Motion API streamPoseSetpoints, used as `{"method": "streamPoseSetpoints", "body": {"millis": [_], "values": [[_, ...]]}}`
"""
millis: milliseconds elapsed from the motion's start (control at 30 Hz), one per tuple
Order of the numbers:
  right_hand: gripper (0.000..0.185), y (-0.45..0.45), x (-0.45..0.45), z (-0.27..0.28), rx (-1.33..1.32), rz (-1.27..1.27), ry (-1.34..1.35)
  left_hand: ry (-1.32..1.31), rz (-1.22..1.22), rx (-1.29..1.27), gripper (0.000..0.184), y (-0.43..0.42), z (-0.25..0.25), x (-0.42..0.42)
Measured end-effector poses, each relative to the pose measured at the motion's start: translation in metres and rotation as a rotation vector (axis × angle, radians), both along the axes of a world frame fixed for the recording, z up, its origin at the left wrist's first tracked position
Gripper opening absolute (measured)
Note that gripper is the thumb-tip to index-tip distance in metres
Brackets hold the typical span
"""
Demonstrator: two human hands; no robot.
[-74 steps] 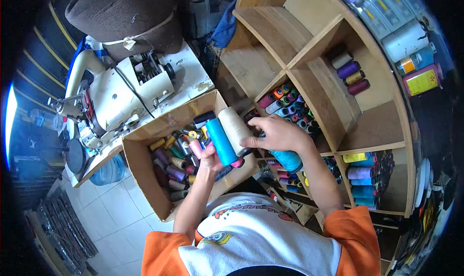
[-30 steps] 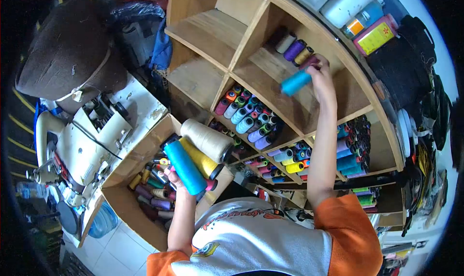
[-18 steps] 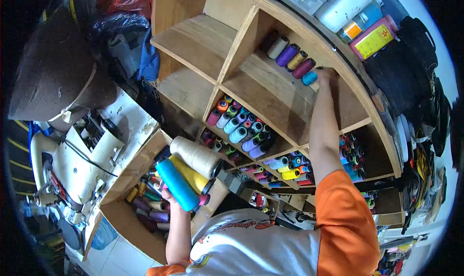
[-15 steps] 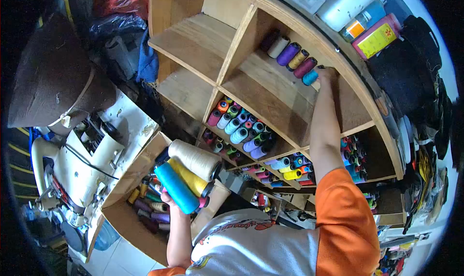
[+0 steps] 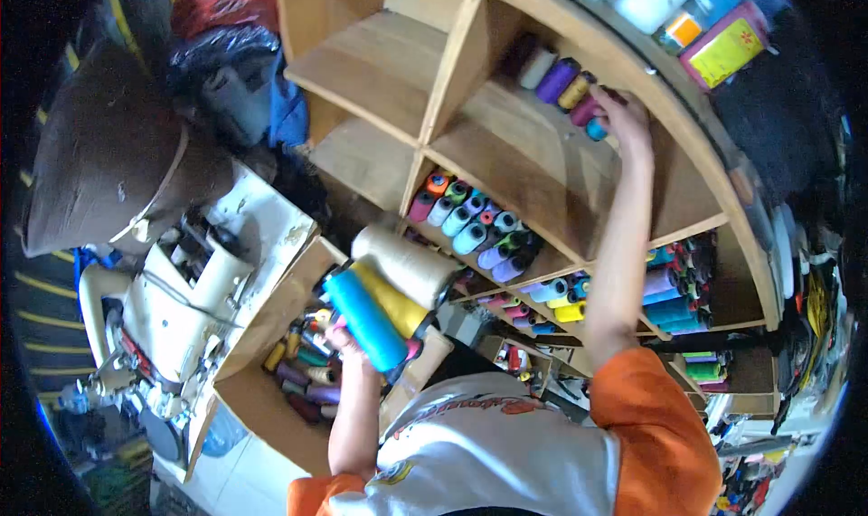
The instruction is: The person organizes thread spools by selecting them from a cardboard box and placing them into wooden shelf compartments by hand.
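Note:
Against my left hand [image 5: 342,337] I hold a bundle of large thread spools above an open cardboard box: a bright blue spool [image 5: 365,321] in front, a yellow spool [image 5: 398,303] behind it, and a cream cone [image 5: 407,265] furthest back. My fingers are wrapped round from below and partly hidden by the blue spool. Up in the shelf compartment, my right hand [image 5: 624,118] has its fingers bent over a maroon spool [image 5: 583,111]. A teal spool [image 5: 596,130] lies just under the thumb. Gold, purple and white spools continue that row.
Loose small spools lie in the cardboard box [image 5: 271,416]. Lower compartments of the wooden shelf [image 5: 506,190] hold many coloured spools. A white sewing machine [image 5: 172,308] stands at left. Bottles, including a pink-and-yellow one [image 5: 726,47], sit on top of the shelf.
My right hand has shifted from the end of the teal spool up over the maroon one. The left hand keeps its bundle; the whole view has swung slightly.

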State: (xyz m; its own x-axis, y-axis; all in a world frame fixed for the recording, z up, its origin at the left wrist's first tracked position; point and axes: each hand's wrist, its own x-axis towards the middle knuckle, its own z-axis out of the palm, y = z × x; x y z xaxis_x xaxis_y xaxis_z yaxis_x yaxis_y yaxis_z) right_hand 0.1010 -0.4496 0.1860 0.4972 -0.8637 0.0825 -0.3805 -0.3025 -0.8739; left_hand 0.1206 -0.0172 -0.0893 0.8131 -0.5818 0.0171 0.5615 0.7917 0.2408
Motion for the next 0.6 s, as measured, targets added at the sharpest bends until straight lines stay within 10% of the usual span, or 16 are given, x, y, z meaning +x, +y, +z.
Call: {"method": "streamPoseSetpoints", "body": {"millis": [133, 267, 467, 600], "values": [[0.044, 0.164, -0.010, -0.005, 0.186, 0.953, 0.383, -0.012, -0.100, -0.027, 0.094, -0.016, 0.011, -0.001], [0.065, 0.205, -0.014, -0.026, -0.081, 1.165, 0.552, -0.043, -0.192, -0.079, 0.098, -0.032, 0.035, -0.004], [0.052, 0.197, -0.024, -0.039, 0.271, 0.919, 0.385, -0.108, -0.253, -0.195, 0.106, -0.048, 0.090, -0.013], [0.032, 0.155, -0.038, -0.057, 0.854, 0.534, -0.194, -0.077, -0.313, -0.234, 0.117, -0.046, 0.094, -0.013]]}}
